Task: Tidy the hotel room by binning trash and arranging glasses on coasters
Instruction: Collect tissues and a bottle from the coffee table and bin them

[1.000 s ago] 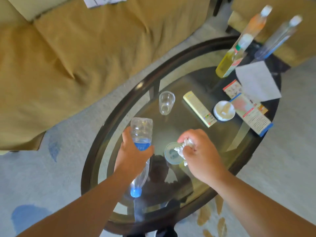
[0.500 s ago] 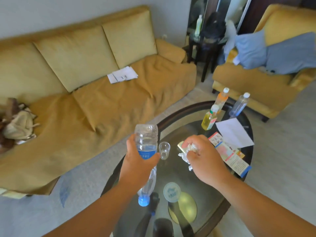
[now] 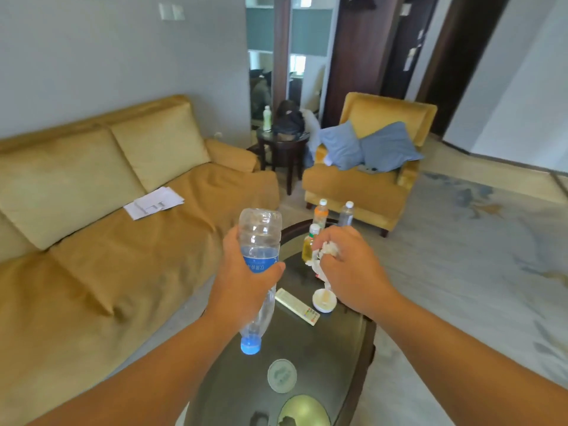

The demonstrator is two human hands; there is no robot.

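Note:
My left hand grips an empty clear plastic bottle with a blue label, held upside down so its blue cap points at the table. My right hand holds a crumpled white tissue in its curled fingers. Both hands hover above the round dark glass table. A round coaster lies on the table below the bottle's cap. The drinking glass is hidden behind my left hand.
On the table sit a white remote, a small white lid and three drink bottles at the far edge. A mustard sofa with papers lies left. An armchair with blue cushions stands behind.
My head has lifted, so the view swung from the tabletop up to the room. Both hands rose off the table, the right lifting the tissue off the coaster, the left keeping the bottle.

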